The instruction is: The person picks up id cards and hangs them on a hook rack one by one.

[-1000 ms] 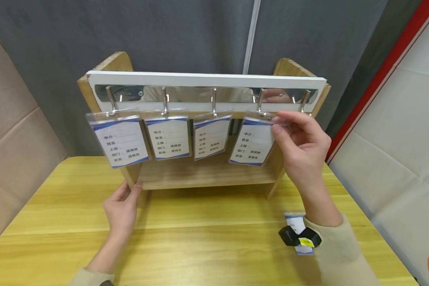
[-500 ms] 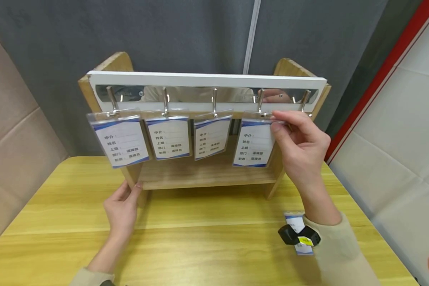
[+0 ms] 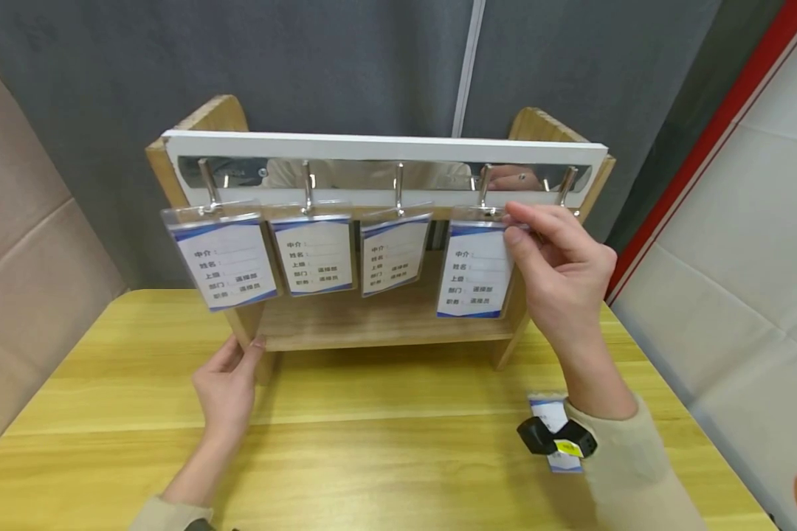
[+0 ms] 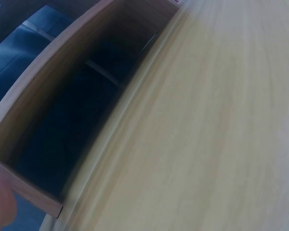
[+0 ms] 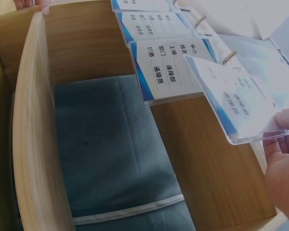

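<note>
My right hand (image 3: 564,258) pinches the upper right corner of a badge holder (image 3: 477,269) at the fourth hook from the left. In the right wrist view, thumb and fingers hold that badge holder (image 5: 238,103) by its edge. Three more badge holders hang on the hooks to the left: the far-left one (image 3: 227,262), a second (image 3: 314,254) and a third (image 3: 396,254). My left hand (image 3: 229,387) grips the lower left side of the wooden rack (image 3: 372,324), thumb on the shelf's front corner. Only a blurred fingertip (image 4: 1,197) shows in the left wrist view.
The fifth hook (image 3: 567,184) at the right bears no badge. Another badge holder (image 3: 550,417) lies on the yellow wood table (image 3: 372,457), partly covered by the black wrist device (image 3: 558,440). A grey curtain (image 3: 345,66) stands behind the rack.
The badge in my right hand has swung from a tilt to nearly straight and shifted slightly right and down. The left hand keeps its grip on the rack.
</note>
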A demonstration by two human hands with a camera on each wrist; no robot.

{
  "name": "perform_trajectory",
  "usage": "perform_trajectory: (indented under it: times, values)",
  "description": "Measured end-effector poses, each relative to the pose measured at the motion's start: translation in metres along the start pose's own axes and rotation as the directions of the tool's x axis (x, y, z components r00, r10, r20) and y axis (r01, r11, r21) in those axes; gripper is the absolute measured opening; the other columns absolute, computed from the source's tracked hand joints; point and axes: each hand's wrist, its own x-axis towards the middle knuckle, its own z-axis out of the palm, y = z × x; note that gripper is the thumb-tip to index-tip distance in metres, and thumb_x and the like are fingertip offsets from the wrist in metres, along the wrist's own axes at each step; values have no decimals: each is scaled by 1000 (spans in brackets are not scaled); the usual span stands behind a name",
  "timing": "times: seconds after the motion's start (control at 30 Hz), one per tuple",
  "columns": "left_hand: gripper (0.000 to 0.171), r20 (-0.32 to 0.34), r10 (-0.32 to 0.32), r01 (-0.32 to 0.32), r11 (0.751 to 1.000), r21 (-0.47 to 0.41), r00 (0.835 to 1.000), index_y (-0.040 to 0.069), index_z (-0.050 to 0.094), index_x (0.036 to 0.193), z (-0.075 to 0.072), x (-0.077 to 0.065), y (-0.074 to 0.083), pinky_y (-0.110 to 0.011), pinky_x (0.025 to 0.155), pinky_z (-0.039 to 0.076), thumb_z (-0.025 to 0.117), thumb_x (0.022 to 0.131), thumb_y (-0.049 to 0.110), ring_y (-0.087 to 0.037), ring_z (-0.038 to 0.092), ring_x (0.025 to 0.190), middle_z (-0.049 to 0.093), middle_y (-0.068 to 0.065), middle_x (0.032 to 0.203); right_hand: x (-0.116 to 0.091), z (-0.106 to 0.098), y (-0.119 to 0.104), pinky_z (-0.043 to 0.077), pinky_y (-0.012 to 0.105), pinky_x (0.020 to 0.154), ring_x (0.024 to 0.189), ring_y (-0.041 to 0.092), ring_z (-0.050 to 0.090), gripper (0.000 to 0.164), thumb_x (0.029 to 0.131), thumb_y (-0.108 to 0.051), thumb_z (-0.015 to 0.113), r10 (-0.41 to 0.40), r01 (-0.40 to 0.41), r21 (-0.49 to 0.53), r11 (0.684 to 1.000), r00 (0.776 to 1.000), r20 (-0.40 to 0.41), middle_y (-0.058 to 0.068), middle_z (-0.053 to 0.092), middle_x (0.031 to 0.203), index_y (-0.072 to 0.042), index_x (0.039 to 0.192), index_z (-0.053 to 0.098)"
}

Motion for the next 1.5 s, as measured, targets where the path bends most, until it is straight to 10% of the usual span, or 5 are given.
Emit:
perform_trajectory:
  times: [0.8, 1.5]
  values:
    - [37, 6, -13, 13, 1000, 1, 1000, 1, 66, 129, 0, 1, 1, -17, 90, 56, 73, 93, 2, 1, 69, 102, 61, -20, 129, 1, -5, -5, 59, 21, 93, 98, 22, 66, 23, 94, 10, 67, 87, -89, 54, 995, 995, 44, 14, 74, 110, 5, 114, 75]
    - [37, 4, -38, 38, 999, 4, 999, 2, 66, 130, 0, 0, 2, -16, 90, 56, 73, 93, 4, -1, 69, 104, 61, -19, 130, 5, -4, -28, 59, 18, 87, 99, 23, 65, 26, 98, 3, 66, 274, -264, -167, 950, 961, 39, 9, 74, 115, -3, 121, 75]
